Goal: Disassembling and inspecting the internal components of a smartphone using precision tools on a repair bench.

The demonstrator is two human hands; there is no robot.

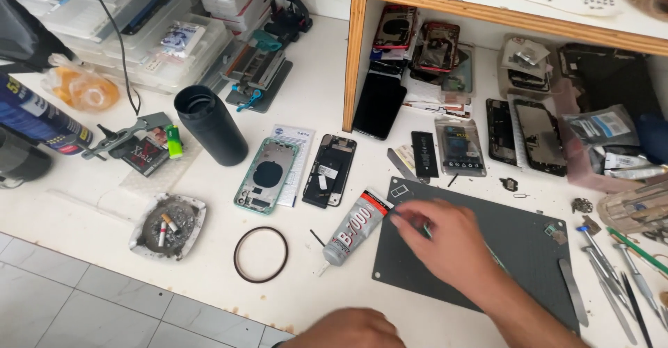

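My right hand (445,240) reaches leftward over a dark grey work mat (522,240), blurred, with its fingertips close to the black cap end of a grey glue tube (351,231). A thin pale green sliver shows at the fingers; whether the hand grips it I cannot tell. Only the top of my left hand (348,328) shows at the bottom edge, its fingers hidden. Left of the tube lie a green phone back housing (266,175) and an opened black phone frame (330,170). A thin black ring (260,254) lies on the white table.
A black cylinder (209,125) stands at the back left, with an ashtray (168,227) in front of it. Metal pry tools and screwdrivers (612,271) lie at the right. Phone parts, screens and a battery (424,154) fill the space under the wooden shelf (355,62). The tiled floor lies beyond the table's front edge.
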